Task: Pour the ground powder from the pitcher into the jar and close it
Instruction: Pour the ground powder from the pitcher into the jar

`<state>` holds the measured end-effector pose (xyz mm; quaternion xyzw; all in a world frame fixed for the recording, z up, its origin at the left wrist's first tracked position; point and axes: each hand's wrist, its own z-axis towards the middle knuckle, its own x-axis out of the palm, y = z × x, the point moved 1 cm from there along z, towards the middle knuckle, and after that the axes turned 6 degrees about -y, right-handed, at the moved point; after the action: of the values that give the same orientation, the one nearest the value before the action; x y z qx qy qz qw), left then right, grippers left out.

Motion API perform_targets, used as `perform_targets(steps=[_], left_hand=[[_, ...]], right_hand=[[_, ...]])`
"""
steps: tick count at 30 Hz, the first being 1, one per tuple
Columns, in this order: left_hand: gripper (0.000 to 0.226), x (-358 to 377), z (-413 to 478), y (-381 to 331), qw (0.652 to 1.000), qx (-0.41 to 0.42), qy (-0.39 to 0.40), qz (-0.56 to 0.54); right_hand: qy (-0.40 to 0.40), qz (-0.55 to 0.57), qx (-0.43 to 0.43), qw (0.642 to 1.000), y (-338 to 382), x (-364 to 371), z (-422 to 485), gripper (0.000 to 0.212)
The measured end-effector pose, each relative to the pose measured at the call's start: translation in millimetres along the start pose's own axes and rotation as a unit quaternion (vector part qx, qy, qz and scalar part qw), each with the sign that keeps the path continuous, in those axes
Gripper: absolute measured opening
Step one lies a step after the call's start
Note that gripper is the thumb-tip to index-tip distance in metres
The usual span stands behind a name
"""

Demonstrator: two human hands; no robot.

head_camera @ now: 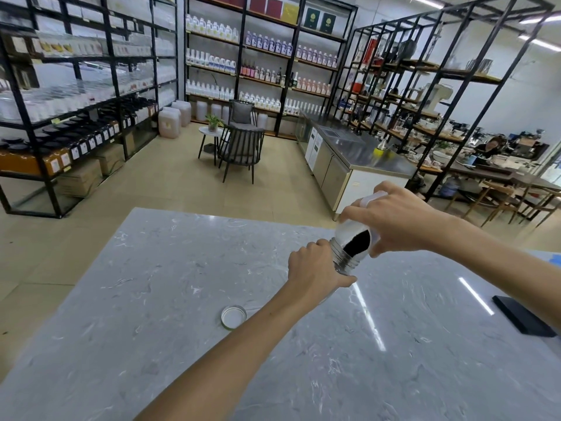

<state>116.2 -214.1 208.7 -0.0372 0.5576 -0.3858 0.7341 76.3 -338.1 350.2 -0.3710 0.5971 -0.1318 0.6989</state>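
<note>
My right hand (397, 221) grips a clear pitcher (353, 235) with a white base, tipped mouth-down to the left. Dark ground powder (358, 242) lies inside it near its metal threaded mouth. That mouth meets the top of the jar (343, 270), which my left hand (315, 270) wraps around on the grey marble table (182, 268); most of the jar is hidden by my fingers. The jar's round metal lid (233, 316) lies upside down on the table, to the left of my left forearm.
A flat black object (523, 317) lies at the table's right edge. Beyond the table are a tiled floor, black shelving with bottles, a small round table with chairs (239, 144), a steel counter (358, 150), and a person seated far right.
</note>
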Motion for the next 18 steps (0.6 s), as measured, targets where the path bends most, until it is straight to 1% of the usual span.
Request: perform_targets(steps=[4, 7, 9, 12, 15, 18], left_hand=[[0.078, 1.6, 0.3, 2.2, 1.000, 0.002, 0.011, 0.009], [0.077, 2.6, -0.2, 4.0, 1.000, -0.001, 0.009, 0.007], [0.075, 2.2, -2.1, 4.8, 1.000, -0.001, 0.010, 0.010], [0.075, 2.6, -2.3, 5.7, 1.000, -0.002, 0.011, 0.006], [0.075, 1.0, -3.3, 4.2, 1.000, 0.003, 0.016, 0.013], [0.075, 2.6, -3.1, 4.0, 1.000, 0.005, 0.018, 0.009]], right_hand=[[0.006, -0.012, -0.015, 1.000, 3.8, 7.2, 2.2, 0.083], [0.004, -0.006, -0.010, 1.000, 4.6, 6.5, 4.8, 0.084], [0.008, -0.014, -0.025, 1.000, 6.4, 8.5, 4.8, 0.085], [0.002, -0.012, -0.017, 1.000, 6.7, 7.1, 4.5, 0.086], [0.008, -0.032, -0.034, 0.999, 11.1, 9.8, 3.6, 0.087], [0.013, -0.032, -0.032, 0.999, 13.1, 9.9, 1.8, 0.086]])
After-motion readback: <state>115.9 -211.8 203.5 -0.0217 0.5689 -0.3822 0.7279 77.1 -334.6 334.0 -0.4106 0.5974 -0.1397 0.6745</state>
